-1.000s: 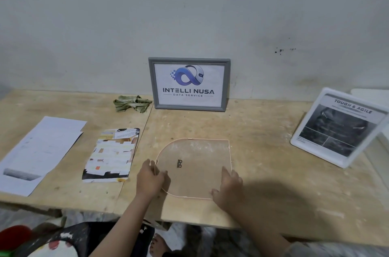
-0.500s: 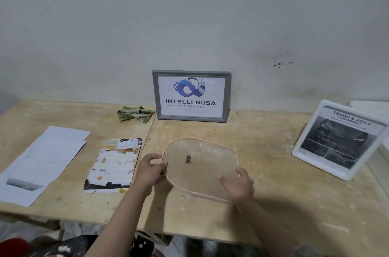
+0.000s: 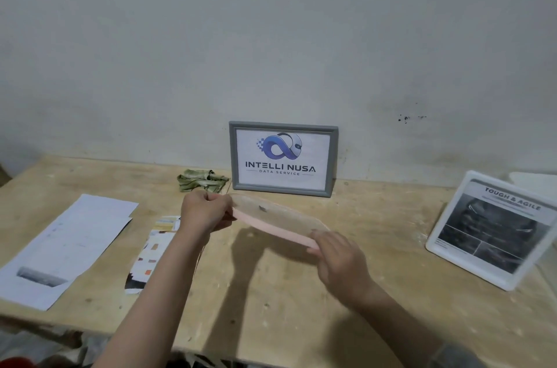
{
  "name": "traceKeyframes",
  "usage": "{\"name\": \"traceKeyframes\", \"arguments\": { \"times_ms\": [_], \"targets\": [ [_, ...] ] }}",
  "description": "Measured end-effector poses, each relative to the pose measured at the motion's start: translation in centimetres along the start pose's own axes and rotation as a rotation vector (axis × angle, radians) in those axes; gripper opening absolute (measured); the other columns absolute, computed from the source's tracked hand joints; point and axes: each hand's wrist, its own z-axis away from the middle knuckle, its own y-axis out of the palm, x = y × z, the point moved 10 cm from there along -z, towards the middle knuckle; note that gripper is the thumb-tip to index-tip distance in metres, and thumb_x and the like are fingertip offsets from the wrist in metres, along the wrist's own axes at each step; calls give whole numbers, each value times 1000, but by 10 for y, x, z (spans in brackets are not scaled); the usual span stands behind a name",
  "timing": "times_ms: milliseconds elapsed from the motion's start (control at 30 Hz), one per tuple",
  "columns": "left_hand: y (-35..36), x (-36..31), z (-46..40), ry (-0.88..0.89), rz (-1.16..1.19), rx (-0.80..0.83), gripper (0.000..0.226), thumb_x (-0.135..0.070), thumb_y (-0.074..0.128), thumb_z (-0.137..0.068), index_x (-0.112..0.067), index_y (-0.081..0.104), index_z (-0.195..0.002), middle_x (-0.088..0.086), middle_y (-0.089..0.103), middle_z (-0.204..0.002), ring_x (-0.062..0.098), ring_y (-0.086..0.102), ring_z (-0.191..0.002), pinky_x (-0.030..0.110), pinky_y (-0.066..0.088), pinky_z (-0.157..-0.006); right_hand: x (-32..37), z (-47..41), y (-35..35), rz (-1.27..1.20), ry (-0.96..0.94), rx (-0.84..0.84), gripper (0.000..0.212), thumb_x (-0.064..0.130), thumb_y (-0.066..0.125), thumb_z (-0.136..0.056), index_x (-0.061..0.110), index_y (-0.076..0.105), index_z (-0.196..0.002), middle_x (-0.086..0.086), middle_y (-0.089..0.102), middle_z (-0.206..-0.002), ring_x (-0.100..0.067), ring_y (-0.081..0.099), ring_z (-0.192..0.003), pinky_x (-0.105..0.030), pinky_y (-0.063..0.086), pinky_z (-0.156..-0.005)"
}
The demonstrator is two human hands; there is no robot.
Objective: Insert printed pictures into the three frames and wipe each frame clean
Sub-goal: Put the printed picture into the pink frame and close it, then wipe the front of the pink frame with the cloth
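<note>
Above the plywood table (image 3: 271,292), the left hand (image 3: 205,214) and right hand (image 3: 340,262) hold the pink arch-shaped frame (image 3: 271,221) between them; behind their fingers the grey rectangular frame (image 3: 283,156) leans against the wall, and the printed paper sheets (image 3: 69,241) lie left of the left hand's fingers

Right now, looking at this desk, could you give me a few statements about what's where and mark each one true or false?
1. Both hands hold the pink frame above the table. True.
2. The grey frame lies flat. False: it stands upright against the wall.
3. The green cloth lies left of the grey frame. True.
4. The white frame is empty. False: it holds a dark printed picture.
5. The left hand rests on the white papers. False: it grips the pink frame.
</note>
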Motion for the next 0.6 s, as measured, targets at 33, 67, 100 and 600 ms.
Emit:
{"name": "traceKeyframes", "arguments": {
  "times_ms": [33,67,100,600],
  "targets": [
    [-4,-6,-1,16,22,-16,13,1,59,-78,-3,59,-66,9,61,-51,21,63,-46,25,52,-44,-1,-9,-2,-14,41,-13,33,25,36,-99,7,64,-100,-5,70,-89,-20,64,-76,-28,52,-63],
    [-9,-12,-2,28,60,-32,11,-5,58,-82,-4,59,-70,9,64,-58,22,65,-51,26,53,-49,-3,-19,0,-34,96,-8,35,26,35,-99,8,65,-97,-3,69,-84,-17,62,-71,-24,48,-59],
    [-14,-15,-4,37,96,-46,11,-12,59,-85,-6,59,-75,10,65,-65,23,65,-57,30,53,-55,-7,-28,2,-67,171,12,36,29,36,-98,10,66,-95,0,68,-78,-14,59,-66,-19,42,-55],
    [-86,97,-88,-178,35,193,18,-18,50,-97,-3,61,-94,14,63,-90,25,58,-81,41,46,-83,-25,-62,184,-752,1094,282,35,34,40,-100,20,70,-87,0,71,-80,-24,65,-81,-38,52,-79]
  ]
}}
